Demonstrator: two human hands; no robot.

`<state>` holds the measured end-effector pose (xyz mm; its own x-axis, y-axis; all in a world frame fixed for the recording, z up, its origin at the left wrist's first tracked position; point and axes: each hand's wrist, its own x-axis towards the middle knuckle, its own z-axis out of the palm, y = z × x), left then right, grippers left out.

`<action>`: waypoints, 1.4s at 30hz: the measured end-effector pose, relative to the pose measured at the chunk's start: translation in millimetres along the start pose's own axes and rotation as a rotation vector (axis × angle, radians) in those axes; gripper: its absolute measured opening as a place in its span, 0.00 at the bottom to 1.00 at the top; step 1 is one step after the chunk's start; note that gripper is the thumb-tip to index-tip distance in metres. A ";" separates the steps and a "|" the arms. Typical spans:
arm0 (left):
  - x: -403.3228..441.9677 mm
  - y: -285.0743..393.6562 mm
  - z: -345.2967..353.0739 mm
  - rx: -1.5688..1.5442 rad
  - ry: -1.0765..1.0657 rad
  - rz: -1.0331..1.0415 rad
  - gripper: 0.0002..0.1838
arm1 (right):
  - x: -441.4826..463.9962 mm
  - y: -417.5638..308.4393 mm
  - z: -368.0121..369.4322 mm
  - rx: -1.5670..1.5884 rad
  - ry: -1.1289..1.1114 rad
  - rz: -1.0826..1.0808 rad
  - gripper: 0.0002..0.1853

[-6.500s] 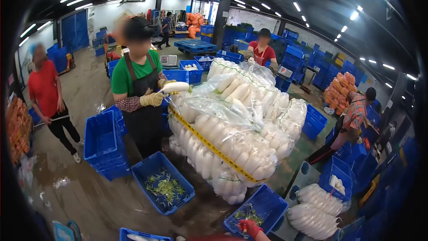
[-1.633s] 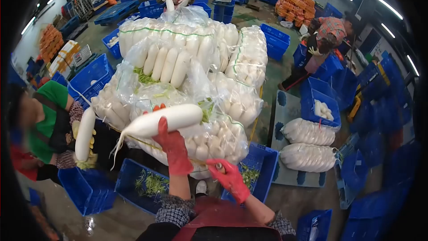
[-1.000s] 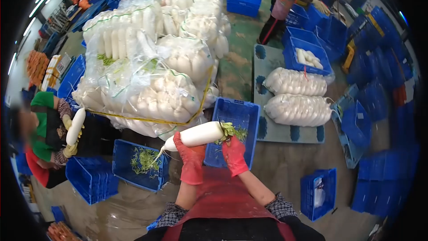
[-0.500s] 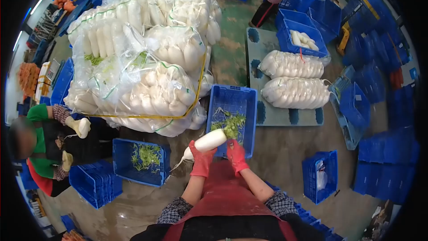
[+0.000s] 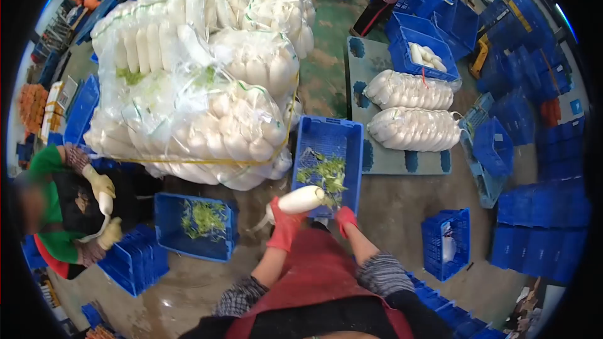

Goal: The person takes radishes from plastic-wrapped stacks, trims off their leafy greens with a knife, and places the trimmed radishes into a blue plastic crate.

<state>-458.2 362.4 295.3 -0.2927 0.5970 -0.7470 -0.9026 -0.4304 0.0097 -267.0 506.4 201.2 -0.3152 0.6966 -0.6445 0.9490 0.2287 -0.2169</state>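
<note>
A white radish (image 5: 300, 199) lies in my left hand (image 5: 286, 221), which wears a red glove with its fingers wrapped round it. The cut top of the radish faces right, and a thin root trails at the left. My right hand (image 5: 345, 218), also in a red glove, is just right of the radish, apart from it. Its fingers look curled, but what they hold, if anything, is hidden. Beyond both hands a blue crate (image 5: 356, 144) contains green leaf trimmings (image 5: 328, 172).
Bagged radishes (image 5: 213, 113) are stacked high at the upper left. Another crate of trimmings (image 5: 204, 220) stands left. A co-worker in green (image 5: 50, 201) handles a radish. Two radish bags (image 5: 414, 129) lie on a pallet (image 5: 377, 166) at right. Blue crates (image 5: 540, 248) line the far right.
The radish top has come off its leaves, which now lie in the crate. My right hand has moved away to the right and down. The view has turned from the stack down to the crates.
</note>
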 end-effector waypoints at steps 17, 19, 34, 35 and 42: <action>-73.0 -7.9 49.5 1.911 0.161 0.679 0.40 | -97.1 -128.9 -153.9 -0.141 0.213 -0.690 0.12; -81.1 -8.4 44.1 1.894 0.154 0.725 0.40 | -77.4 -107.7 -150.1 -0.149 0.180 -0.638 0.12; -144.7 28.6 -170.3 -0.573 0.201 0.856 0.28 | -163.6 -213.8 -24.6 0.141 -1.172 -0.665 0.33; -148.2 19.9 -191.0 -0.663 0.189 0.898 0.28 | -162.0 -213.9 -5.5 0.073 -1.223 -0.680 0.33; -192.6 -66.0 -279.3 -1.208 0.469 1.129 0.30 | -205.9 -182.7 111.7 -0.313 -1.276 -0.486 0.30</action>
<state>-254.1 86.7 252.9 -0.2580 -0.4759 -0.8408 0.4649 -0.8240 0.3238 -375.8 245.2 291.7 -0.2338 -0.5472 -0.8037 0.6535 0.5236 -0.5466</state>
